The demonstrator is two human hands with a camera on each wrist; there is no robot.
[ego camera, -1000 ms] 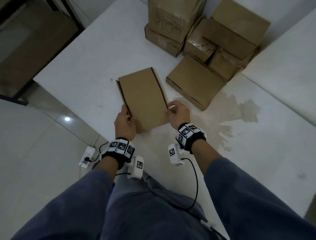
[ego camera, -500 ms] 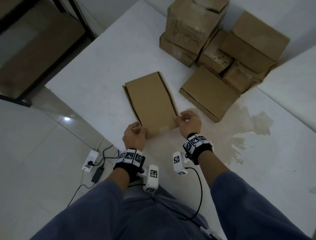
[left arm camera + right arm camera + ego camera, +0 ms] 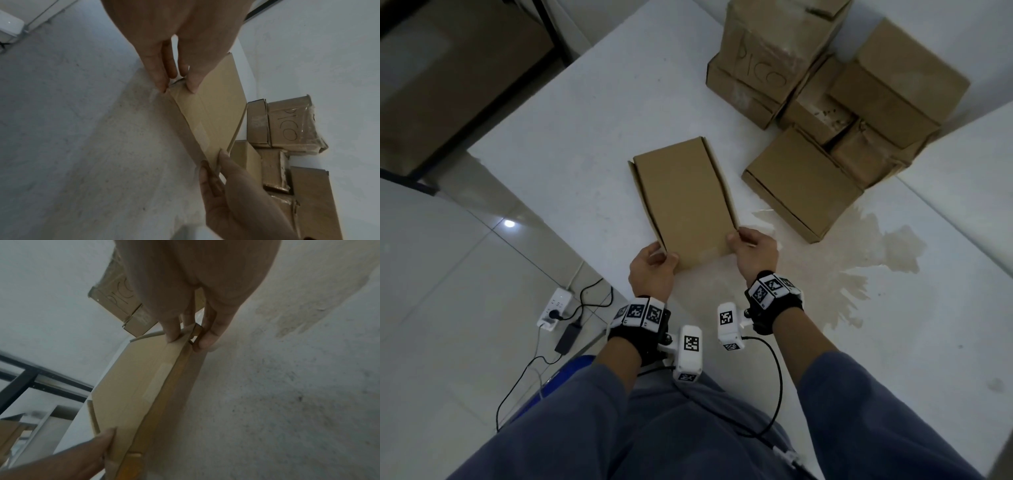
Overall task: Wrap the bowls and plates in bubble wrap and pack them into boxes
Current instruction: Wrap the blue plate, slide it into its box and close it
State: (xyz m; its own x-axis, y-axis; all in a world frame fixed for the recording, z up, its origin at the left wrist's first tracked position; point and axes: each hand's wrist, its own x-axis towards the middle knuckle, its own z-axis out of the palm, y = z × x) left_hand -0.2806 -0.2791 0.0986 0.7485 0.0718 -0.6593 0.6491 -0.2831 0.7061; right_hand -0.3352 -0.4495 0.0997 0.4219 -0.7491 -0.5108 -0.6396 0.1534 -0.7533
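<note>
Head view: two hands, left hand [image 3: 652, 270] and right hand [image 3: 755, 251], pinch one flat box [image 3: 685, 202].

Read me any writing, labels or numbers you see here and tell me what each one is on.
"PICO": handwritten on the side of the tall taped box at the back of the stack.
Black-and-white square markers on the wristbands: patterns, no words.
Flat box in both hands: no print visible.

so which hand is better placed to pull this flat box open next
Right, marginally. Both hands pinch the flat cardboard box at its near corners, but the right hand has its thumb and fingers either side of the opening edge; the left hand can anchor.
</note>
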